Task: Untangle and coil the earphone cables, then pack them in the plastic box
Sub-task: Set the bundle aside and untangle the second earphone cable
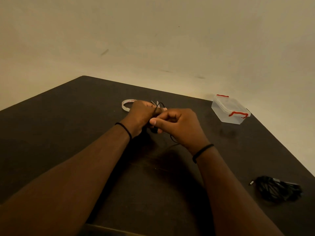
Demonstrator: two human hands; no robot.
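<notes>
A thin black earphone cable [159, 106] runs between my two hands over the middle of the dark table [68, 126]. My left hand [139, 114] grips it with curled fingers, and a loop sticks up above the knuckles. My right hand [179, 125] pinches the same cable between thumb and fingers, touching the left hand; a strand trails down under its wrist. A clear plastic box [230, 110] with red latches stands closed at the far right. A second bundle of black cables [277, 188] lies at the near right.
A roll of clear tape [127, 103] lies just behind my left hand. The table's right edge runs close past the box and the cable bundle. A plain beige wall rises behind the table.
</notes>
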